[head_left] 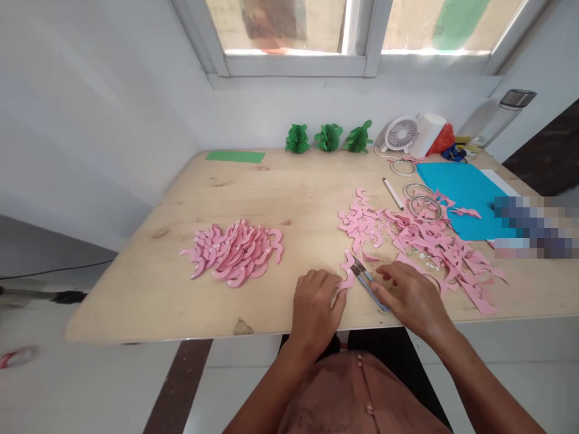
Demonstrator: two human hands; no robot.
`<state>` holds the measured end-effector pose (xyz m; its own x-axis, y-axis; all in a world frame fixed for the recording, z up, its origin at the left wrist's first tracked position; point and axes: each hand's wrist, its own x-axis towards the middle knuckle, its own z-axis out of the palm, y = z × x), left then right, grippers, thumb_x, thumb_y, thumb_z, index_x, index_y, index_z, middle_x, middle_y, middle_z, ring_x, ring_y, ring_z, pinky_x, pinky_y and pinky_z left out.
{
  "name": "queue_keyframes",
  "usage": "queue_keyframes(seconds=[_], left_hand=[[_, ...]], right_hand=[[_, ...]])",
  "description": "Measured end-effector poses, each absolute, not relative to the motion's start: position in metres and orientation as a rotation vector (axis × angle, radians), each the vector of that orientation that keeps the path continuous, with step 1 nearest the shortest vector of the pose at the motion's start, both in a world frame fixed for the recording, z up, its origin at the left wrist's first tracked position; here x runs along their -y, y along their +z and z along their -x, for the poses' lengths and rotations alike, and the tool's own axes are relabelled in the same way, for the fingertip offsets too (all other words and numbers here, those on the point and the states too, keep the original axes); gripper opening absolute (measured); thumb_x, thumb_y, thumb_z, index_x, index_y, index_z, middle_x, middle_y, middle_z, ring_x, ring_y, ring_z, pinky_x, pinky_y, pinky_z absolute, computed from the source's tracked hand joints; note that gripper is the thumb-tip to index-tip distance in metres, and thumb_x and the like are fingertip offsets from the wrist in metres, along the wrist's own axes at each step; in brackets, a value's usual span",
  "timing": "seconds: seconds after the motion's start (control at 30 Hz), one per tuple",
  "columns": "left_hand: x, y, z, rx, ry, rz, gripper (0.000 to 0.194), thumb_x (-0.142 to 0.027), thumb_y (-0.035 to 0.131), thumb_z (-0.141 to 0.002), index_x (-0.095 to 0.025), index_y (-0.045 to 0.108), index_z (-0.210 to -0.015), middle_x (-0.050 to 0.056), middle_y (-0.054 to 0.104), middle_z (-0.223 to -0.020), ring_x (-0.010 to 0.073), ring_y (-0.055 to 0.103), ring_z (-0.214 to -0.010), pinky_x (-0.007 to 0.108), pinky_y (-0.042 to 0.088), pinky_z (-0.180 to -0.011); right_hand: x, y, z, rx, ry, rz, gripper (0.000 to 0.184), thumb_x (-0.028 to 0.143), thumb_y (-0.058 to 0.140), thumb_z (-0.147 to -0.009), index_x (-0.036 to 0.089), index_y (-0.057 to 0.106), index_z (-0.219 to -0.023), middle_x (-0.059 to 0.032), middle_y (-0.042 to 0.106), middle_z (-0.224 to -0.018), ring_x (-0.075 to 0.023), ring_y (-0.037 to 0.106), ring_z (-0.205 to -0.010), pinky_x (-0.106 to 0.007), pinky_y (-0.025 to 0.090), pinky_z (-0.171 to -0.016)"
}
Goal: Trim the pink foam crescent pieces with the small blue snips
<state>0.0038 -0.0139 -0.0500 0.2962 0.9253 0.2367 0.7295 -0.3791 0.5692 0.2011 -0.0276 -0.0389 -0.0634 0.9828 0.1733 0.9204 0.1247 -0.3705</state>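
My left hand (pixel 317 303) rests on the table edge side, its thumb and fingers closed on the lower end of a wavy pink paper cutout (pixel 348 274). Just right of that cutout lies a pair of thread snips (pixel 371 289) with blue handles, blades pointing away from me. My right hand (pixel 414 298) is over the snips, thumb at the handle and fingers apart. A heap of similar pink cutouts (pixel 242 250) sits to the left, partly overlapping. Another loose group of small pink cutouts (pixel 359 220) lies beyond my hands.
Pink paper scraps (pixel 456 265) spread on the right, with metal-looking rings (pixel 425 207) among them. A white pen (pixel 393 193), blue sheets (pixel 465 181), a small fan (pixel 401 134) and a bottle (pixel 504 120) stand farther back. Three green paper shapes (pixel 329 138) line the wall; a green strip (pixel 236 157) lies left.
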Motion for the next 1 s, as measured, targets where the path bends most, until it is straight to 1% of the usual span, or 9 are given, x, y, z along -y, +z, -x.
queue_keyframes(seconds=[0.13,0.23,0.33,0.5,0.6,0.7,0.83,0.93,1.0], left_hand=[[0.009,-0.053,-0.012,-1.544,0.594,-2.346,0.008,-0.021,0.063,-0.078,-0.02,0.062,-0.086,0.005,0.064,-0.089,0.0244,0.055,-0.087,0.039,0.04,-0.076],[0.009,-0.057,-0.015,-1.581,0.578,-2.369,0.003,-0.019,0.061,-0.08,-0.02,0.061,-0.083,0.005,0.063,-0.088,0.0241,0.054,-0.086,0.039,0.039,-0.076],[0.011,-0.058,-0.015,-1.582,0.615,-2.338,0.003,-0.018,0.061,-0.081,-0.021,0.061,-0.081,0.004,0.063,-0.088,0.0229,0.053,-0.086,0.038,0.038,-0.076],[0.014,-0.06,-0.012,-1.537,0.745,-2.22,0.008,-0.015,0.065,-0.078,-0.021,0.06,-0.08,0.001,0.065,-0.085,0.0199,0.055,-0.085,0.036,0.038,-0.079],[0.012,-0.061,-0.011,-1.529,0.818,-2.157,0.011,-0.013,0.065,-0.076,-0.021,0.059,-0.075,-0.001,0.067,-0.083,0.0183,0.057,-0.083,0.035,0.038,-0.08],[0.009,-0.062,-0.009,-1.53,0.857,-2.116,0.012,-0.011,0.065,-0.075,-0.02,0.058,-0.075,-0.002,0.068,-0.081,0.0176,0.058,-0.082,0.034,0.038,-0.08],[0.008,-0.062,-0.009,-1.516,0.907,-2.068,0.012,-0.009,0.064,-0.074,-0.02,0.059,-0.076,-0.002,0.069,-0.081,0.018,0.059,-0.082,0.035,0.039,-0.081],[0.011,-0.06,-0.01,-1.495,0.979,-2.045,0.013,-0.009,0.064,-0.074,-0.02,0.06,-0.077,-0.001,0.07,-0.082,0.0188,0.06,-0.082,0.036,0.039,-0.082],[0.014,-0.057,-0.012,-1.475,1.053,-2.043,0.012,-0.009,0.064,-0.075,-0.021,0.059,-0.077,-0.001,0.07,-0.082,0.0186,0.06,-0.082,0.036,0.039,-0.083]], right_hand=[[0.024,-0.047,-0.188,2.18,0.134,1.922,0.015,0.038,0.057,-0.081,0.022,0.057,-0.082,-0.004,0.067,-0.081,-0.0213,0.062,-0.076,-0.028,0.039,-0.058],[0.023,-0.048,-0.186,2.184,0.153,1.996,0.011,0.033,0.056,-0.081,0.023,0.053,-0.081,-0.002,0.066,-0.079,-0.0203,0.062,-0.072,-0.027,0.034,-0.054],[0.023,-0.048,-0.186,2.17,0.159,2.01,0.009,0.032,0.053,-0.082,0.023,0.052,-0.08,-0.0012,0.065,-0.077,-0.0195,0.062,-0.07,-0.027,0.032,-0.053],[0.024,-0.051,-0.189,2.064,0.203,1.975,0.009,0.031,0.054,-0.079,0.023,0.055,-0.082,-0.0006,0.065,-0.073,-0.0191,0.062,-0.067,-0.026,0.035,-0.053],[0.024,-0.054,-0.193,2.002,0.124,1.994,0.01,0.028,0.051,-0.079,0.023,0.057,-0.085,-0.001,0.064,-0.07,-0.0193,0.06,-0.065,-0.027,0.036,-0.054],[0.023,-0.058,-0.196,2.017,0.06,1.958,0.009,0.026,0.049,-0.081,0.022,0.057,-0.084,-0.0031,0.065,-0.075,-0.0213,0.061,-0.071,-0.029,0.039,-0.059],[0.024,-0.06,-0.199,2.006,0.141,1.888,0.011,0.028,0.049,-0.083,0.022,0.057,-0.084,-0.0038,0.065,-0.078,-0.022,0.061,-0.075,-0.031,0.042,-0.063],[0.027,-0.055,-0.197,1.907,0.165,1.814,0.014,0.03,0.048,-0.085,0.021,0.059,-0.086,-0.0055,0.065,-0.08,-0.0224,0.059,-0.077,-0.034,0.044,-0.069],[0.029,-0.049,-0.193,1.812,0.241,1.744,0.017,0.031,0.047,-0.087,0.021,0.061,-0.086,-0.0062,0.066,-0.082,-0.0214,0.059,-0.076,-0.033,0.045,-0.071]])
